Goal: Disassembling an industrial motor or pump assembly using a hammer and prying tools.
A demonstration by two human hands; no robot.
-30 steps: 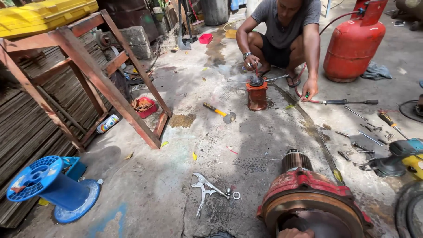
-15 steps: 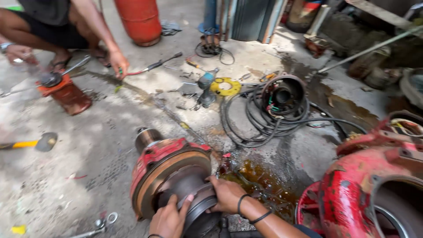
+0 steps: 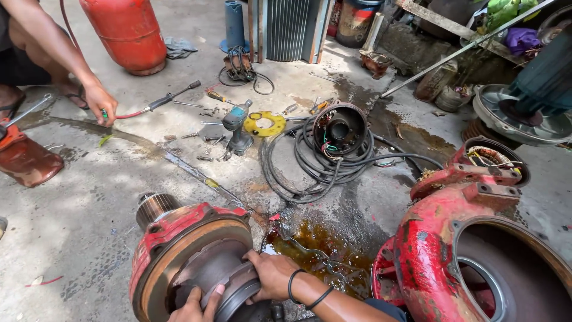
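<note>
Two hands of mine on one part. Right hand (image 3: 271,274): closed over the upper right edge of the grey impeller (image 3: 220,280), fingers curled on its rim; two black bands on the wrist. Left hand (image 3: 193,307): at the bottom edge of the view, fingers spread flat against the lower face of the impeller, only partly visible, gripping nothing that I can see.

Impeller: seated in the round mouth of the red pump housing (image 3: 179,238), which lies on its side on the concrete floor (image 3: 77,226), a ribbed steel shaft end (image 3: 154,206) sticking out behind it.

Just right of my right hand: one brown oil puddle (image 3: 322,250) on the floor. Beyond it, one large red casing (image 3: 453,250) with a wide round opening, lower right.

Middle ground: one coil of black cable (image 3: 310,167) wound about a dark round motor part (image 3: 339,128); one yellow ring (image 3: 264,124); one cordless drill (image 3: 237,128) standing near it; loose bolts and hand tools scattered to its left.

Far ground: one red gas cylinder (image 3: 125,33), top left. Another person squats at the left edge, their hand (image 3: 100,104) resting on the floor beside a red hose (image 3: 128,113), well apart from my hands.
</note>
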